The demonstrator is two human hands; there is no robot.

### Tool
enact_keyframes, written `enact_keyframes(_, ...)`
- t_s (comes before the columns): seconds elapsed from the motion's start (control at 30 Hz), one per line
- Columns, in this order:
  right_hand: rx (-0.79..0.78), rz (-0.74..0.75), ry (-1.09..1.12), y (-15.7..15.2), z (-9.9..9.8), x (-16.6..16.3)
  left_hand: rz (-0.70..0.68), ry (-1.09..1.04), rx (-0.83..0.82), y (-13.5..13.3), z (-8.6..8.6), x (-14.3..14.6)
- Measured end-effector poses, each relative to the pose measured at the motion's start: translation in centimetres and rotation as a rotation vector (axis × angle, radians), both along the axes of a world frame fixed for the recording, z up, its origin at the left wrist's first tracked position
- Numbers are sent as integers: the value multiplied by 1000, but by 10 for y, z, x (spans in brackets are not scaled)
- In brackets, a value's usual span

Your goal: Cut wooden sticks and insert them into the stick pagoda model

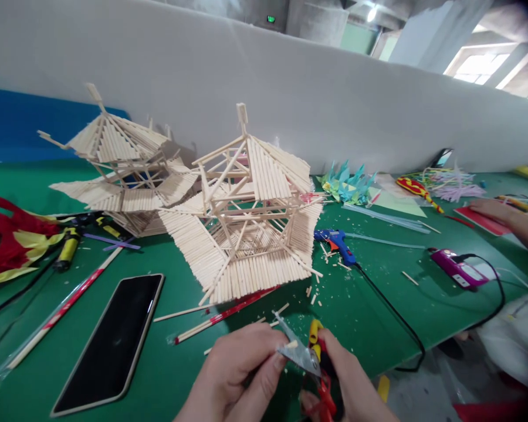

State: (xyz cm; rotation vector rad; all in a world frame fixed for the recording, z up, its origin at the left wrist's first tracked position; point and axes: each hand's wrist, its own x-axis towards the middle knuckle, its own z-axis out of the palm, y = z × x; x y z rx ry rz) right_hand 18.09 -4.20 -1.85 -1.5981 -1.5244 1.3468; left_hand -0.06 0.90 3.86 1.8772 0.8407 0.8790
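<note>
At the lower middle, my left hand (pixel 242 370) is closed, pinching a short wooden stick (pixel 293 344) between thumb and forefinger. Its end pokes out between the parted blades of a pair of scissors (pixel 305 359). The red and yellow scissor handles are in my right hand (pixel 349 375), whose lower fingers are partly hidden. Just beyond my hands stands a pavilion model (pixel 242 281) built of wooden sticks, one side of its upper roof covered and another showing bare struts. Loose sticks (pixel 182 315) and a red-and-white packet of sticks (pixel 229 315) lie at its foot.
A second stick pavilion (pixel 132 202) stands behind at left. A phone (pixel 110 346) lies at front left. A blue glue gun (pixel 339 246) rests right of the model, its black cord hanging over the table edge near a purple device (pixel 457 269). Another person's hand (pixel 495 211) is at far right.
</note>
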Motion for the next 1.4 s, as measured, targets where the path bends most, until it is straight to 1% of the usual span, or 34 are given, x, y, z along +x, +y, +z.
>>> enact_keyframes(0.1,78,2,60,1,-10,-6,26,35,88,-2,-5,1)
enact_keyframes(0.17,125,-34,25,1,-20,-8,46,41,134,-2,-9,2)
enact_keyframes(0.27,204,-79,-32,-2,-33,-9,51,71,147,-1,-14,1)
enact_keyframes(0.33,201,-98,-3,-5,-39,-9,54,93,135,0,-14,1)
enact_keyframes(0.43,83,-138,51,-4,-40,-8,54,104,110,2,-12,1)
enact_keyframes(0.5,-56,-173,99,0,-37,-9,39,94,97,3,-11,2)
enact_keyframes(0.57,-231,-219,204,6,-32,-11,25,86,87,5,-9,2)
enact_keyframes(0.63,-372,-254,306,10,-27,-14,9,84,61,6,-8,2)
enact_keyframes(0.7,-481,-273,390,12,-23,-16,-3,78,3,8,-7,1)
enact_keyframes(0.73,-506,-271,397,11,-22,-16,-8,73,-36,9,-6,1)
enact_keyframes(0.8,-492,-237,356,9,-22,-12,-17,68,-119,10,-3,0)
enact_keyframes(0.87,-374,-169,235,7,-23,-6,-17,85,-158,9,-1,0)
enact_keyframes(0.93,-248,-99,77,5,-23,0,-5,115,-123,8,-2,1)
enact_keyframes(1.03,-193,-73,-81,5,-18,4,66,121,62,3,-10,5)
enact_keyframes(1.13,-183,-107,-86,6,-10,2,203,117,322,-3,-21,9)
enact_keyframes(1.17,-176,-114,-79,6,-9,1,233,128,388,-3,-23,10)
enact_keyframes(1.23,-171,-127,-66,8,-6,-1,253,157,461,-4,-26,12)
enact_keyframes(1.3,-178,-142,-56,9,-6,-2,233,141,462,-2,-25,12)
enact_keyframes(1.4,-202,-155,-47,12,-8,-3,161,89,322,1,-17,9)
